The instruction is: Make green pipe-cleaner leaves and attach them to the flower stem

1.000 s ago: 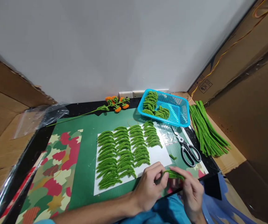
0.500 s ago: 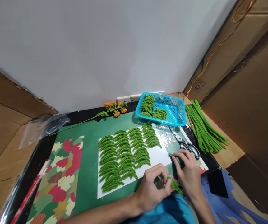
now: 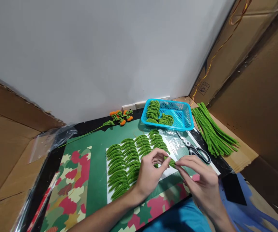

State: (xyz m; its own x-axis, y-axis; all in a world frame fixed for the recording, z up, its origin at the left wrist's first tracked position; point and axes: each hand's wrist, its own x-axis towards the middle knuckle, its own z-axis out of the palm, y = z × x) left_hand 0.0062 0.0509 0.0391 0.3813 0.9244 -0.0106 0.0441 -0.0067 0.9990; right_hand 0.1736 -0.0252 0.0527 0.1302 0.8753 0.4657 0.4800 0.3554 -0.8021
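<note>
My left hand [image 3: 151, 170] pinches one end of a small green pipe-cleaner leaf [image 3: 171, 162] between thumb and forefinger. At the leaf's other end, the thumb and fingertips of my right hand [image 3: 200, 178] are closed on it. Both hands hold it above the right part of a white sheet [image 3: 170, 172]. Columns of curved green pipe-cleaner pieces [image 3: 117, 174] lie stacked on that sheet, some hidden behind my left hand. Scissors [image 3: 193, 149] with black-and-white handles lie just beyond my right hand.
A blue plastic basket [image 3: 190, 114] at the back holds more green pieces [image 3: 153, 109]. Right of it lies a bundle of long green pipe cleaners [image 3: 213, 132]. An orange-flowered stem [image 3: 122, 117] rests on the green mat [image 3: 96, 167]'s far edge. Cardboard walls [image 3: 257, 83] stand at the sides.
Both hands have moved up and come together over the white sheet. The leaf, earlier low near my lap in my left hand, is now held between both hands. The view has shifted slightly.
</note>
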